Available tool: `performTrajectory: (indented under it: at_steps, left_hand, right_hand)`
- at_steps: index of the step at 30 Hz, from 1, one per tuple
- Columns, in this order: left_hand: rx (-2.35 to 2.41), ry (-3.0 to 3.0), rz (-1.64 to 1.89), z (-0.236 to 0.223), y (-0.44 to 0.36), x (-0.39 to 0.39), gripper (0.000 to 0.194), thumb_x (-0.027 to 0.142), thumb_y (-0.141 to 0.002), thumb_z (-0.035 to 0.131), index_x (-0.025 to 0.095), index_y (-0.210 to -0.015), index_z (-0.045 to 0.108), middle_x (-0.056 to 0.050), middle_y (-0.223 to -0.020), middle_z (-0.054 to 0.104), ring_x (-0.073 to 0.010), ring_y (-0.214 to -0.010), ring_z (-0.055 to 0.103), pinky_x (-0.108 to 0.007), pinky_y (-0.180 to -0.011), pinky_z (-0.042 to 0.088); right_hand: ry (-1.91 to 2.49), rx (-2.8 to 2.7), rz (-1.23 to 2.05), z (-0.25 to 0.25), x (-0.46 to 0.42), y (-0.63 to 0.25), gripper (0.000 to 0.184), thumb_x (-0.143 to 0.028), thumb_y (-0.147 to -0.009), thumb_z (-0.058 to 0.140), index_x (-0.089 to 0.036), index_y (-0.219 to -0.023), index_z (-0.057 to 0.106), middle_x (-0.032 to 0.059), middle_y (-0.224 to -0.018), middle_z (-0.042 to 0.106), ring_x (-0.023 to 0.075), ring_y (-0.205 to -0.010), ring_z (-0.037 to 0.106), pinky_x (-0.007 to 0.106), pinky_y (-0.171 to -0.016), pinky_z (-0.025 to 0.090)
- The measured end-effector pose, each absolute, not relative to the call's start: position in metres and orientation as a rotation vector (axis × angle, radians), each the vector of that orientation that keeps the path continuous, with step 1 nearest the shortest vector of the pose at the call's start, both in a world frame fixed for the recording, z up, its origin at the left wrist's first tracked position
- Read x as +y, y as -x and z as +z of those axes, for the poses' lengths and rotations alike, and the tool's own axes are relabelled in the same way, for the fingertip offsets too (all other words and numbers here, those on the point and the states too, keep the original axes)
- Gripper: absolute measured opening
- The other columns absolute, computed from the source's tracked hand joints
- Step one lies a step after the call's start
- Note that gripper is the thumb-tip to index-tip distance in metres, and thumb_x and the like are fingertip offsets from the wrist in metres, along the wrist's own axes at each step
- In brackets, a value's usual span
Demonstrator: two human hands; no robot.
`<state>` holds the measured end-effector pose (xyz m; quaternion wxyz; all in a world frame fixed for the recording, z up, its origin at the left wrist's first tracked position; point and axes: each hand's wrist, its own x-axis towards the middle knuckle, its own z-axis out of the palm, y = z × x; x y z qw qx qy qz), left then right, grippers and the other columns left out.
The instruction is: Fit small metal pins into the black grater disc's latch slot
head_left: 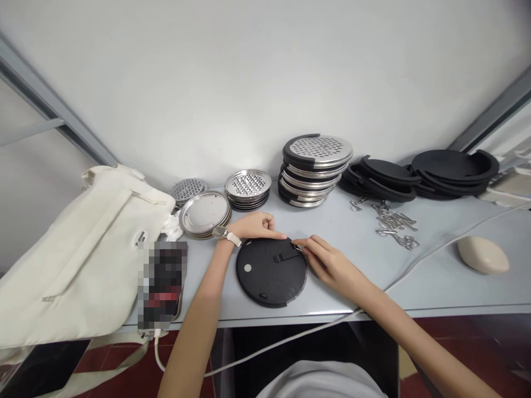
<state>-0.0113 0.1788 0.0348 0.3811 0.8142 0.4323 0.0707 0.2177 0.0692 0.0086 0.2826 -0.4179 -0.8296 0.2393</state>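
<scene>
- On the desk (431, 293), a stack of holder-fitted graters (315, 182) at the back edge looked finished; bare black holders (452, 166), grater plates (249, 185) and wire clips (394, 220) looked unjoined.
- The black disc (269, 279) lay near the front edge, midway along.
- The left hand (254, 225) curled, thumb at its far rim; grip unclear.
- The right hand (326, 260), reaching inward, pinched a small wire clip (297, 247) there.

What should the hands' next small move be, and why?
Probably the right hand should ease the small metal piece toward the black tab: it pinches that piece near the rim of the black disc, where the left hand also has its thumb.
</scene>
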Motion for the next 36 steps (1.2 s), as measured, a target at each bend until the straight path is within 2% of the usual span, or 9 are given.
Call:
performTrajectory:
  at_steps: [36]
  left_hand:
    - [1.102, -2.100, 0.184, 0.0330, 0.0111, 0.1807, 0.049, 0.065, -0.066, 0.071, 0.018, -0.071, 0.058, 0.003, -0.062, 0.052, -0.0103, -0.057, 0.045, -0.022, -0.050, 0.028]
  right_hand:
    - [1.079, -2.216, 0.585, 0.0049, 0.0721, -0.2173, 0.027, -0.017, -0.100, 0.038, -0.024, -0.121, 0.052, 0.0066, -0.094, 0.058, 0.0205, -0.088, 0.062, 0.034, -0.080, 0.052]
